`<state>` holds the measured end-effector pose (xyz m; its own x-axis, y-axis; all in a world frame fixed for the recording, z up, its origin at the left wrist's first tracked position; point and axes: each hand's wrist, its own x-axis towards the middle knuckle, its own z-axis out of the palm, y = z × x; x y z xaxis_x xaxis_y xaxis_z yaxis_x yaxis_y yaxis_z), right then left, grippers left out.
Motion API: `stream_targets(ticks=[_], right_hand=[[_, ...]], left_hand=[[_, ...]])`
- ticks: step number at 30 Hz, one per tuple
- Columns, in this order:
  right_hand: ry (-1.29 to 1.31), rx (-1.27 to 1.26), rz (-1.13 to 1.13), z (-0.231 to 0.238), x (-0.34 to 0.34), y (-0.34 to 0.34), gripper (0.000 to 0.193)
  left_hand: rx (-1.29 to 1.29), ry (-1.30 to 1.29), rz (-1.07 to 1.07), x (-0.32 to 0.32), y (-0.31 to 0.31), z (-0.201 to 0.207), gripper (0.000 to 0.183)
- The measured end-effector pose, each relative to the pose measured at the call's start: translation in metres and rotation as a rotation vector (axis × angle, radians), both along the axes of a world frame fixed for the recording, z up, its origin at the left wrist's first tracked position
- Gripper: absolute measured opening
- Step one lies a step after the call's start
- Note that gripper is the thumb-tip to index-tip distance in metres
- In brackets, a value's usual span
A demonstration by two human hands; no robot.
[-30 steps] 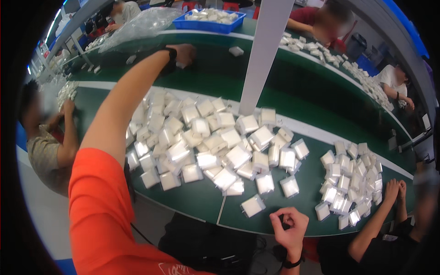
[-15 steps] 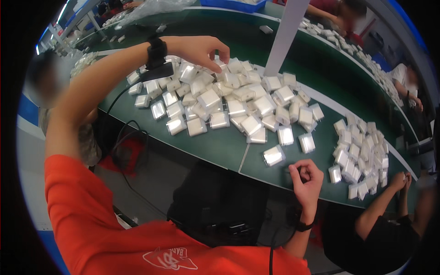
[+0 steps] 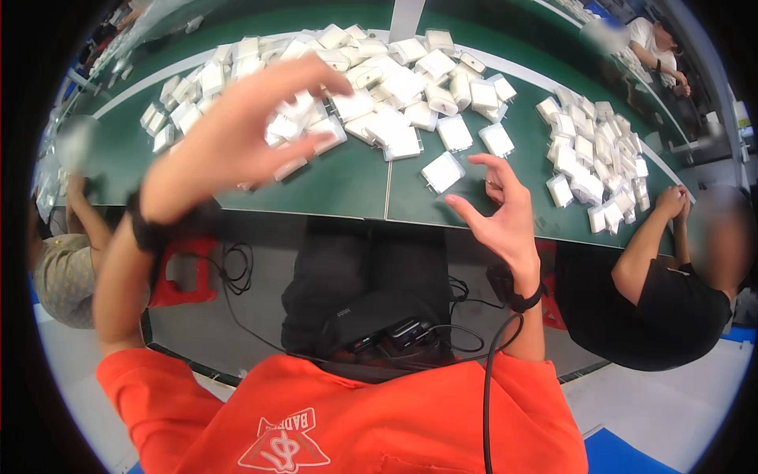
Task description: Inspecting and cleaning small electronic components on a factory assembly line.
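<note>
A broad heap of white plug chargers (image 3: 387, 122), each in a clear wrapping and some with metal prongs showing, lies on the green table (image 3: 332, 189). Over the left part of the heap, my left hand (image 3: 245, 126) is raised, fingers and thumb apart with nothing between them; it is a little blurred and covers some chargers. My right hand (image 3: 508, 213) hovers at the table's near edge, thumb and forefinger spread, empty. Just beyond its fingertips lies a single charger (image 3: 444, 172), apart from the heap. Another loose charger (image 3: 497, 141) lies behind that one.
A second heap of chargers (image 3: 600, 158) lies to the right, by a co-worker's hands (image 3: 673, 203). Another person sits at the far left. A pale post (image 3: 407, 17) rises behind the main heap. A black cable (image 3: 489, 395) runs down over my shirt.
My left hand has come back from the heap's far side toward me. My right hand has opened from a curl. The whole view has shifted, showing more of my lap.
</note>
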<state>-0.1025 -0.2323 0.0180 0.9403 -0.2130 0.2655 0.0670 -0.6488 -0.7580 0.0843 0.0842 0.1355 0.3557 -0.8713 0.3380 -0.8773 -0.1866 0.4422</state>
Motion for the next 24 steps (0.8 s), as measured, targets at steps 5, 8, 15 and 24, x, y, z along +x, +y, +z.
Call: stream_targets(ticks=[5, 8, 15, 24], right_hand=[[0.189, -0.327, -0.194, -0.005, 0.002, 0.024, 0.069], [0.031, -0.319, -0.218, -0.012, 0.004, 0.034, 0.067], [-0.378, -0.295, 0.047, -0.016, 0.005, 0.038, 0.048], [-0.153, 0.01, 0.277, -0.016, 0.021, 0.042, 0.054]], left_hand=[[-0.1, 0.209, -0.016, -0.074, -0.034, -0.064, 0.04], [-0.216, 0.369, 0.083, -0.086, -0.053, -0.091, 0.054], [-0.462, 0.504, 0.148, -0.088, -0.066, -0.128, 0.055], [-0.471, 0.768, 0.144, -0.082, -0.06, -0.136, 0.031]])
